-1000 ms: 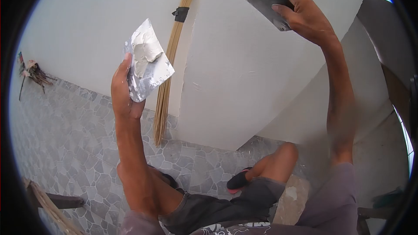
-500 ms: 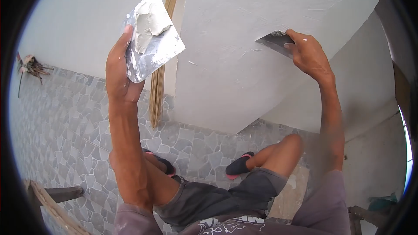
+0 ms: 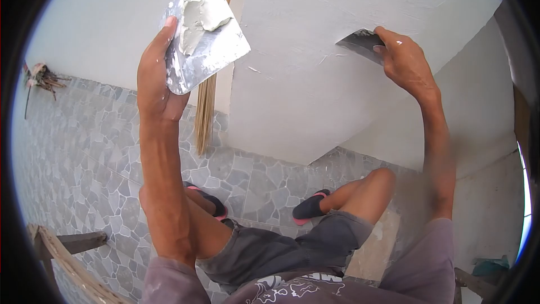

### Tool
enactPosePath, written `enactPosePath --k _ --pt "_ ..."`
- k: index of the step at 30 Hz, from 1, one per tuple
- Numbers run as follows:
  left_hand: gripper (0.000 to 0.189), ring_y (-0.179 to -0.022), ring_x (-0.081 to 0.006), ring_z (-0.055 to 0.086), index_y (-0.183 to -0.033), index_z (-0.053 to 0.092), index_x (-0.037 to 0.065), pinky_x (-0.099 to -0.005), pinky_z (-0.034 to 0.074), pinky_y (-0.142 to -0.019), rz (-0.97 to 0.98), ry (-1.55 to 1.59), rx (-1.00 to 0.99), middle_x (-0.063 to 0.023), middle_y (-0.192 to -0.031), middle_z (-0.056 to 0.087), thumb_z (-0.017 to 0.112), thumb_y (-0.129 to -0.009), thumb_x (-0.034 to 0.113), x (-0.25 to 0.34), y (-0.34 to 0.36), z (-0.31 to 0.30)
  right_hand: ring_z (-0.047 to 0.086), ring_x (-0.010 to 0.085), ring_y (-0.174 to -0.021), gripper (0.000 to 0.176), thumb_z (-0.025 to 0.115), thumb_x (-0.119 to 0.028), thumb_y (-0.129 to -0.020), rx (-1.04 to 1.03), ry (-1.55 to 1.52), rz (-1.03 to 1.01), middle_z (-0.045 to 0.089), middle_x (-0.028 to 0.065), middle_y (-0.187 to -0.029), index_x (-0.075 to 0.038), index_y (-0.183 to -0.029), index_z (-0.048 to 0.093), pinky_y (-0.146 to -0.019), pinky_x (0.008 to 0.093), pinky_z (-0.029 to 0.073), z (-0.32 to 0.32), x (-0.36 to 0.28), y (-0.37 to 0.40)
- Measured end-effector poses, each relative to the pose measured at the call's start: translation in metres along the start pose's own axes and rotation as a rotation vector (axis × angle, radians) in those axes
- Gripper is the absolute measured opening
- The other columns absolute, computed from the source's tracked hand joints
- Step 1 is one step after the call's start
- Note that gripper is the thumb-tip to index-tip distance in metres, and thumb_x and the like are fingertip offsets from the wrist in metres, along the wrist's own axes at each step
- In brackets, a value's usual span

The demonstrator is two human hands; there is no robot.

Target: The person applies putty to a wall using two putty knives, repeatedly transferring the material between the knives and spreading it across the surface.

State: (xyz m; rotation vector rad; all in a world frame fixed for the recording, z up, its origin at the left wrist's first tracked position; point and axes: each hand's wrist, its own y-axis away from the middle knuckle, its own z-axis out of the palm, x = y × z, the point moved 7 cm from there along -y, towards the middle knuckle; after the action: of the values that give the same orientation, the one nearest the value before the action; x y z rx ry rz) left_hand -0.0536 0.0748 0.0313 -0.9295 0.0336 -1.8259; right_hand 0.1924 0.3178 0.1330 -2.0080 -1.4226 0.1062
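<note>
My left hand (image 3: 156, 70) is closed on a flat metal plate (image 3: 216, 59), its thumb over the plate's left edge. A thick lump of white putty (image 3: 209, 17) lies on the plate, with thinner smears around it. In my right hand (image 3: 406, 62) is a putty knife (image 3: 363, 44), a wide dark blade pinched between thumb and fingers. The blade is right at the pale wall (image 3: 315, 95), which shows light scrape marks and small ridges. White specks of putty stick to my right hand.
A stick broom (image 3: 206, 115) leans against the wall behind the plate. Grey stone-patterned tiles (image 3: 112, 152) cover the floor. Wooden pieces (image 3: 73, 245) stand at lower left, and a bundle of twigs (image 3: 45, 76) lies farther left. A pale board (image 3: 374, 247) is beside my knee.
Both hands appear slightly higher and farther right in view, still holding the plate and the putty knife. The wall and floor have shifted a little too.
</note>
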Motion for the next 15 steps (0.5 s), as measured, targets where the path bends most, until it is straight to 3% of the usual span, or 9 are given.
enactPosePath --k 2,5,9,11,13,15 --pt "0.045 -0.093 -0.0221 0.073 -0.137 0.044 -0.008 -0.0287 0.064 -0.073 -0.013 -0.004 0.007 -0.0206 -0.115 0.066 0.05 -0.103 0.022 -0.001 0.003 -0.001 0.064 0.038 -0.078 0.021 0.056 0.006 -0.083 0.038 0.01 0.05 0.068 0.0162 -0.082 -0.004 -0.101 0.057 -0.065 0.0473 0.05 -0.002 0.003 0.001" --pt "0.044 -0.09 -0.0219 0.074 -0.136 0.045 -0.008 -0.0278 0.064 -0.07 -0.027 0.045 0.006 -0.0204 -0.114 0.067 0.051 -0.102 0.021 -0.004 0.005 0.005 0.064 0.0375 -0.078 0.018 0.055 0.005 -0.085 -0.156 0.15 -0.107 0.068 0.0157 -0.085 -0.004 -0.101 0.057 -0.065 0.0472 0.05 0.037 -0.012 0.007" --pt "0.043 -0.089 -0.0218 0.074 -0.135 0.046 -0.007 -0.0279 0.064 -0.069 -0.01 0.028 0.007 -0.0197 -0.114 0.067 0.051 -0.102 0.021 -0.001 0.004 -0.004 0.064 0.0388 -0.081 0.021 0.056 0.006 -0.082 0.06 0.018 0.025 0.068 0.0164 -0.084 -0.004 -0.101 0.056 -0.066 0.048 0.05 -0.001 0.001 0.003" --pt "0.043 -0.091 -0.0218 0.073 -0.134 0.047 -0.007 -0.0289 0.064 -0.071 -0.023 0.019 -0.003 -0.0192 -0.114 0.067 0.051 -0.102 0.021 -0.004 0.005 0.0 0.064 0.0392 -0.081 0.015 0.058 0.001 -0.087 -0.129 0.105 -0.034 0.068 0.0161 -0.086 -0.003 -0.1 0.056 -0.067 0.0479 0.05 0.031 -0.006 0.007" --pt "0.042 -0.094 -0.0217 0.073 -0.134 0.047 -0.007 -0.0302 0.064 -0.074 -0.028 0.028 0.023 -0.0187 -0.114 0.067 0.051 -0.102 0.021 -0.002 0.01 0.004 0.063 0.0398 -0.081 0.014 0.058 0.002 -0.086 -0.155 0.09 -0.055 0.067 0.0167 -0.086 -0.002 -0.1 0.055 -0.066 0.0476 0.049 0.035 -0.004 0.009" --pt "0.042 -0.095 -0.0219 0.072 -0.134 0.047 -0.006 -0.031 0.064 -0.075 -0.011 0.034 -0.021 -0.0184 -0.115 0.067 0.051 -0.102 0.02 -0.002 0.005 -0.002 0.063 0.0402 -0.081 0.015 0.059 0.002 -0.085 -0.002 0.039 -0.006 0.067 0.017 -0.085 -0.001 -0.099 0.055 -0.066 0.0481 0.049 -0.008 -0.005 0.001"
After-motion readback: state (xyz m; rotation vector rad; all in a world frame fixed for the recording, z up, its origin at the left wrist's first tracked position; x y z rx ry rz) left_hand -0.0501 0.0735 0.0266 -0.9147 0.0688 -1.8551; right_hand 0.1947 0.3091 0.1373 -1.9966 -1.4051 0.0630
